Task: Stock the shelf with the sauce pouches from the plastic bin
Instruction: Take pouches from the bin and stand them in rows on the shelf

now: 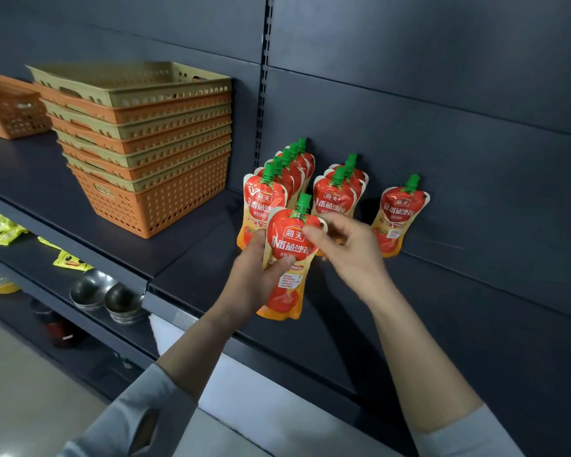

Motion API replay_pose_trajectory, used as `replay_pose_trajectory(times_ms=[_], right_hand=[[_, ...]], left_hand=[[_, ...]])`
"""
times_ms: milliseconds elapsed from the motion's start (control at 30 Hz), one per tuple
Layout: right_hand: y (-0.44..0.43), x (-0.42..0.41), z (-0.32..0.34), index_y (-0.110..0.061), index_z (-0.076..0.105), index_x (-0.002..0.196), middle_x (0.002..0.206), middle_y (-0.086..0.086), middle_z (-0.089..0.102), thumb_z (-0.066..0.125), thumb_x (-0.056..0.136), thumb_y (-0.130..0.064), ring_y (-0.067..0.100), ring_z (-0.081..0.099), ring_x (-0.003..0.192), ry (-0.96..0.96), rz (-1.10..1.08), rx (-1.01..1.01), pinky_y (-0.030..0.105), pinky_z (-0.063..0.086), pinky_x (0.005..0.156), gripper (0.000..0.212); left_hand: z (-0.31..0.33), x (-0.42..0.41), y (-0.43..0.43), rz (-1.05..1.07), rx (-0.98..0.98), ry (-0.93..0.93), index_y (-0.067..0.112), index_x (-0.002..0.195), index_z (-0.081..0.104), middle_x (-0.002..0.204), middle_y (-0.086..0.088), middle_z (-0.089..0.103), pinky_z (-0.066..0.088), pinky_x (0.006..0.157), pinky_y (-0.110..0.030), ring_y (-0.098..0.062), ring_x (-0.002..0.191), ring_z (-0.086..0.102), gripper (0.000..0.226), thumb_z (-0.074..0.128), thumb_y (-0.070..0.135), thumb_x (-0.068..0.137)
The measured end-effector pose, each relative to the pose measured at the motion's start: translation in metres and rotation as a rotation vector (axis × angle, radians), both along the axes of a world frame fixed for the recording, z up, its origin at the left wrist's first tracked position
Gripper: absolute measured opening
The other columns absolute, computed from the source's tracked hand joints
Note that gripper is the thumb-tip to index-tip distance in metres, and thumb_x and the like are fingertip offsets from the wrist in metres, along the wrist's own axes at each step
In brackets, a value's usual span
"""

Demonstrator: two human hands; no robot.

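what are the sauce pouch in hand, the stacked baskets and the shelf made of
Held sauce pouch: flexible glossy plastic film, judging by its sheen and printed face, with a hard green plastic cap. Stacked baskets: rigid moulded plastic, matte, with perforated walls in orange and beige. Shelf: probably painted metal, dark matte grey, with a slotted upright behind.

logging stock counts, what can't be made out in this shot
Head view only:
- Left row of pouches: exact count unclear; the front pouch covers those behind.
- Middle row: lower parts hidden by the right hand.
- Held pouch: small print blurred; the left hand covers one edge.
- Source bin: not identifiable.
- Lower shelf items: cut by the frame's left edge.
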State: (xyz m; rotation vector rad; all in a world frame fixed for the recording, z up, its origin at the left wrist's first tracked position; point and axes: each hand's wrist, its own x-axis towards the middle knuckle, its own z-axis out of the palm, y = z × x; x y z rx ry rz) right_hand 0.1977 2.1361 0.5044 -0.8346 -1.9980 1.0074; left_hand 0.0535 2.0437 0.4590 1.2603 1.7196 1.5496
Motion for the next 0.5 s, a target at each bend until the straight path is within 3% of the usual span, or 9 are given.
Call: replay_pose_trajectory(times_ms=[133, 233, 333, 433, 500], right_hand=[[0.006, 0.008, 0.004, -0.017, 0.074, 0.100, 0.097, -0.007, 0.075, 0.072, 0.090, -0.028, 0.008, 0.071, 0.086, -0.061, -0.036, 0.016, 0.026, 0.057, 0.068, 0.016], [0.016, 0.016, 0.009, -0.022, 0.074, 0.092, 0.089, -0.011, 0.074, 0.071, 0.090, -0.023, -0.002, 0.069, 0.077, -0.021, -0.105, 0.023, 0.023, 0.054, 0.067, 0.003], [0.031, 0.021, 0.008, -0.027, 0.071, 0.089, 0.085, -0.017, 0.071, 0.070, 0.092, -0.021, -0.008, 0.064, 0.069, -0.014, -0.201, 0.052, 0.020, 0.051, 0.068, 0.007], [0.047, 0.020, 0.005, -0.024, 0.072, 0.093, 0.090, -0.010, 0.073, 0.069, 0.093, -0.023, 0.003, 0.068, 0.081, -0.031, -0.271, 0.092, 0.032, 0.058, 0.075, 0.004], [0.054, 0.014, 0.002, -0.019, 0.074, 0.100, 0.097, -0.005, 0.075, 0.068, 0.093, -0.027, 0.010, 0.070, 0.088, -0.062, -0.309, 0.131, 0.041, 0.060, 0.081, 0.012]], left_hand=[[-0.005, 0.012, 0.009, -0.109, 0.002, -0.080, 0.022, 0.130, 0.046, 0.119, 0.005, 0.064, 0.055, 0.092, -0.035, -0.010, 0.108, 0.064, 0.047, 0.067, 0.029, 0.088], [-0.009, 0.014, 0.012, -0.156, 0.023, -0.141, 0.023, 0.127, 0.048, 0.119, 0.006, 0.064, 0.053, 0.088, -0.022, -0.005, 0.108, 0.063, 0.044, 0.069, 0.025, 0.087], [-0.017, 0.015, 0.014, -0.093, -0.013, 0.020, 0.023, 0.134, 0.046, 0.124, 0.010, 0.058, 0.047, 0.090, -0.015, -0.003, 0.113, 0.056, 0.051, 0.068, 0.023, 0.088], [-0.030, 0.020, 0.019, -0.078, -0.051, 0.239, 0.022, 0.138, 0.046, 0.132, 0.008, 0.055, 0.045, 0.100, -0.027, -0.007, 0.122, 0.051, 0.051, 0.064, 0.024, 0.091], [-0.036, 0.024, 0.026, -0.103, -0.095, 0.378, 0.021, 0.143, 0.042, 0.143, 0.003, 0.048, 0.040, 0.108, -0.033, -0.012, 0.131, 0.044, 0.056, 0.063, 0.022, 0.092]])
